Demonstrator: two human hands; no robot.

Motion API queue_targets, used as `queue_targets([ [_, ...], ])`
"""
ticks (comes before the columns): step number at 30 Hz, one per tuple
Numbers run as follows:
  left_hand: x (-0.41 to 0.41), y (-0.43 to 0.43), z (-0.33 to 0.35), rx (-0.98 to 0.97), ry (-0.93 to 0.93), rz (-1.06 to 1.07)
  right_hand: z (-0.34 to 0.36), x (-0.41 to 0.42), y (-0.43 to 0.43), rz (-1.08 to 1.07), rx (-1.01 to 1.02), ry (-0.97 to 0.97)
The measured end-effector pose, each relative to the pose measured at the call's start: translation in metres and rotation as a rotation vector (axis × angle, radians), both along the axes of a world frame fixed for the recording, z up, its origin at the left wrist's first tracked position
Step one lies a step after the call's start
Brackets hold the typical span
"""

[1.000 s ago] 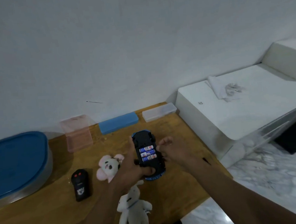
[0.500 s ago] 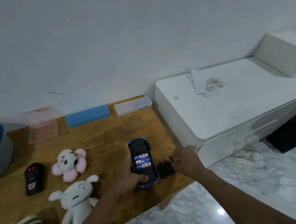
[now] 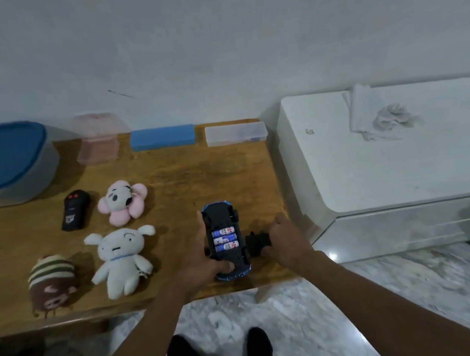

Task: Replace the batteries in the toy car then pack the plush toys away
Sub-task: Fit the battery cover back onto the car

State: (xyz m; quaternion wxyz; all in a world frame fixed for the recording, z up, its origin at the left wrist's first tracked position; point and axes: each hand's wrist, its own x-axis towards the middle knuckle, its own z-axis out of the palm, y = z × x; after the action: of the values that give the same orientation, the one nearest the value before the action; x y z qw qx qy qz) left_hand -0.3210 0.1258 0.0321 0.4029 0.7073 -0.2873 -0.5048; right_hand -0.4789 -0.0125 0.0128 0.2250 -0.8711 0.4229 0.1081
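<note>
Gripping toy car [image 3: 223, 222] w/ left hand [image 3: 202, 264]: thumb across near end, fingers along left side. Upside down on table [image 3: 187, 176], near front-right corner, compartment open w/ 3 batteries [image 3: 224, 239] side by side inside. Pinching black cover [image 3: 255, 241] w/ right hand [image 3: 287, 240], just right of car. Left of car, apart from it: white plush [image 3: 120, 255], pink plush [image 3: 122, 201] behind that, striped brown plush [image 3: 51, 281] furthest left. Black remote [image 3: 74, 209] beside pink plush. Along back edge by wall: blue-lidded tub [image 3: 5, 159], pink box [image 3: 98, 146], blue box [image 3: 163, 137], clear box [image 3: 236, 133]. White cloth [image 3: 380, 118] on white unit [image 3: 371, 170] right of table.
</note>
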Motion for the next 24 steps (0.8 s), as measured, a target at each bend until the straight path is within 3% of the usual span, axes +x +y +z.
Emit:
queue_targets([
  [7, -0.004, 0.002, 0.005, -0.01, 0.041, 0.02, 0.005, -0.003, 0.0, -0.07, 0.017, -0.115],
  [16, 0.009, 0.006, 0.012, 0.003, 0.046, -0.021, 0.006, -0.007, -0.012, -0.419, 0.211, -0.34],
  [24, 0.043, 0.002, 0.032, -0.045, 0.034, -0.119, 0.078, 0.012, -0.019, -0.583, 0.374, -0.651],
])
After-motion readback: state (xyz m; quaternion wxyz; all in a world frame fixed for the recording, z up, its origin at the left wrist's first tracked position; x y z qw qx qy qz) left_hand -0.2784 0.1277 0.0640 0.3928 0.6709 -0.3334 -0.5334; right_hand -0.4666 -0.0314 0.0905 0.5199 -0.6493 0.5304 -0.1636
